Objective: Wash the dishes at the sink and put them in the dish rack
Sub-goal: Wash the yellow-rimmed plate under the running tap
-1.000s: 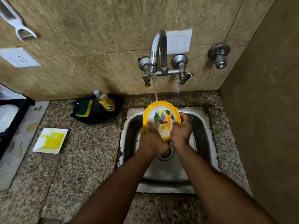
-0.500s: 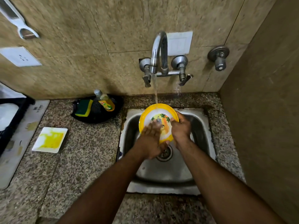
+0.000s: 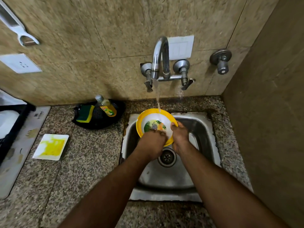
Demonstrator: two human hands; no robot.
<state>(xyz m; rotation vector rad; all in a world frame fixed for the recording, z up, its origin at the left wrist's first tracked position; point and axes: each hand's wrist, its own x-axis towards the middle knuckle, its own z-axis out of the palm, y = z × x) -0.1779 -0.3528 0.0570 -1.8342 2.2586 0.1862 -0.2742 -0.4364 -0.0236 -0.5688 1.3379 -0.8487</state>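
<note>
Between both hands [image 3: 164, 139]: yellow-rimmed plate [image 3: 148, 117].

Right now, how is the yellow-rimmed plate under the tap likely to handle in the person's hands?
Probably slippery: tap water runs over the plate. It looks stiff, keeping its shape tilted in the right hand. Likely light, since the left hand only rubs it.

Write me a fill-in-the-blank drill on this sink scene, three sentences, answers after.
1. Water from the tap lands on the ____-rimmed plate.
2. The right hand holds the plate over the ____.
3. The square plate on the counter is smeared with ____ residue.

Missing words: yellow; sink; yellow
</note>
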